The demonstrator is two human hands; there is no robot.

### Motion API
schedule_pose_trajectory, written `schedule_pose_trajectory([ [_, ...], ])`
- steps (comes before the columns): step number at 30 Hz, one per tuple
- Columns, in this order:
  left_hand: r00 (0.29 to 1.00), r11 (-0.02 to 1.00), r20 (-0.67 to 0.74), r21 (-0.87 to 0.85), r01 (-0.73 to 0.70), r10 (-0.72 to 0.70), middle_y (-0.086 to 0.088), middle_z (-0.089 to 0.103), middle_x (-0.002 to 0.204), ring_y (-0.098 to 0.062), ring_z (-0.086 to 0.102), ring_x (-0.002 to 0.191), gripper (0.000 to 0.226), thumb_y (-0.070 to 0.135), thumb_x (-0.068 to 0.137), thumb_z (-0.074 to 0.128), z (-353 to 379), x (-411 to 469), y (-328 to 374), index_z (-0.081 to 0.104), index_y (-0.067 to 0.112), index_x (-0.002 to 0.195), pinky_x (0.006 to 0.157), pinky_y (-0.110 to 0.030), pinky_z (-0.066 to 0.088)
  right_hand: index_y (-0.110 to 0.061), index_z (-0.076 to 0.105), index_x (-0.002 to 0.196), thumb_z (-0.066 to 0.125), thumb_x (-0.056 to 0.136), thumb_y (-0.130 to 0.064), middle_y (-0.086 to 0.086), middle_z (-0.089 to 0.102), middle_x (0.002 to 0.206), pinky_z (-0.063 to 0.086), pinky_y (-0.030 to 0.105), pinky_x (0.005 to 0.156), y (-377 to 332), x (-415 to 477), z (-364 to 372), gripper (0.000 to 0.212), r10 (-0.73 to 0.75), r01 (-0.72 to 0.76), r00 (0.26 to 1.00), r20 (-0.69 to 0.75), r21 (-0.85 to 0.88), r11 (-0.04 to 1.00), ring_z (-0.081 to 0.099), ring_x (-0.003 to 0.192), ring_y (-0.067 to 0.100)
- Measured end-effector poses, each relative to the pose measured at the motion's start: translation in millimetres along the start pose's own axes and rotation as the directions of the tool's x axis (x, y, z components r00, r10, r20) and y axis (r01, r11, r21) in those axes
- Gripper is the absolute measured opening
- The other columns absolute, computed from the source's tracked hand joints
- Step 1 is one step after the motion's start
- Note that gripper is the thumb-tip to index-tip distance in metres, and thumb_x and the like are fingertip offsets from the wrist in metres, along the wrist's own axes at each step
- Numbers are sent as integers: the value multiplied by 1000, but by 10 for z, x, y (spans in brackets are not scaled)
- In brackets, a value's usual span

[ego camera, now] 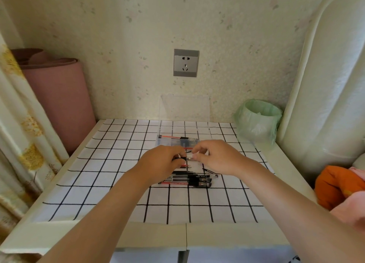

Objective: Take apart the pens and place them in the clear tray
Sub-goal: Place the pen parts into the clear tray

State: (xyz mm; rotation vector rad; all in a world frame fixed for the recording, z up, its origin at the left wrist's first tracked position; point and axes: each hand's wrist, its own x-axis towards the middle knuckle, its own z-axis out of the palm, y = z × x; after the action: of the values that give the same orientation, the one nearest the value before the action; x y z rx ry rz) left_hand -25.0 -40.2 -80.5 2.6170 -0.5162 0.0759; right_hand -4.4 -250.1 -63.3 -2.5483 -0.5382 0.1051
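Note:
Both hands meet over the middle of the checked table and hold one pen (188, 157) between them. My left hand (164, 160) grips its dark end, and my right hand (215, 156) pinches its clear barrel. Just behind the hands lies the clear tray (173, 142) with its lid (184, 108) standing up; a red refill and a black part lie in it. A pile of whole black and red pens (189, 179) lies on the cloth in front of the hands. A loose black cap (210, 172) rests under my right hand.
A green-lined bin (258, 120) stands at the back right corner. A pink roll (59, 97) leans at the left, beside a curtain. Orange and pink cloth (339, 185) lies at the right edge. A wall socket (185, 63) is above the tray.

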Motion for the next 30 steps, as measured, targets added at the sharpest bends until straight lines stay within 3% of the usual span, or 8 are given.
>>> schedule_pose_trajectory([
  [3,1000,999,12,25,24,-25,13,66,90,-4,58,71,20,40,97,51,4,-6,-9,61,38,113,63,-20,47,-32,70,98,57,93,-37,-15,68,96,52,34,81,130,-2,-97,15,83,-87,996,-26,-177,980,62,90,9],
  [5,999,999,24,24,26,-27,14,63,87,-2,56,68,21,39,98,50,10,-6,1,62,37,115,59,-17,42,-32,72,96,59,90,-34,-17,66,94,52,31,82,196,-31,-127,14,151,-135,988,31,-301,944,62,93,10],
  [10,999,999,43,29,19,-21,15,59,82,0,51,64,19,37,98,51,18,4,32,64,35,110,55,-15,35,-30,76,97,69,84,-37,-17,67,90,52,29,83,219,-73,-103,16,209,-165,970,121,-298,940,63,92,9],
  [15,998,1000,55,30,8,-10,18,55,76,2,49,62,18,36,97,52,33,8,63,65,34,109,54,-14,34,-29,77,87,69,82,-43,-10,71,81,49,27,67,214,-35,31,16,208,-154,972,111,-371,916,64,80,11],
  [19,998,1000,56,22,5,-7,17,57,80,1,50,64,19,36,97,52,31,8,77,65,33,110,56,-14,35,-29,74,92,68,83,-36,-9,70,90,46,27,67,198,-22,33,14,182,-119,977,113,-419,900,63,85,14],
  [22,999,999,48,35,17,-18,17,55,76,1,50,64,18,37,97,52,25,9,71,65,34,110,55,-15,35,-30,70,95,63,86,-36,-10,68,94,50,30,74,172,-16,3,12,148,-111,986,74,-366,924,62,88,14],
  [26,998,999,35,26,44,-45,14,60,84,-1,54,67,19,39,96,53,2,3,61,63,36,112,58,-18,40,-36,66,92,66,85,-38,-16,67,92,52,31,79,127,-11,-15,7,68,-69,998,-12,-140,988,62,89,5],
  [30,998,999,31,-3,46,-46,11,65,91,-6,59,76,19,39,95,54,-7,-6,61,64,35,111,69,-24,50,-35,69,93,70,85,-35,-16,67,92,44,22,67,90,-42,19,8,18,-18,1000,6,-6,1000,56,72,-13],
])
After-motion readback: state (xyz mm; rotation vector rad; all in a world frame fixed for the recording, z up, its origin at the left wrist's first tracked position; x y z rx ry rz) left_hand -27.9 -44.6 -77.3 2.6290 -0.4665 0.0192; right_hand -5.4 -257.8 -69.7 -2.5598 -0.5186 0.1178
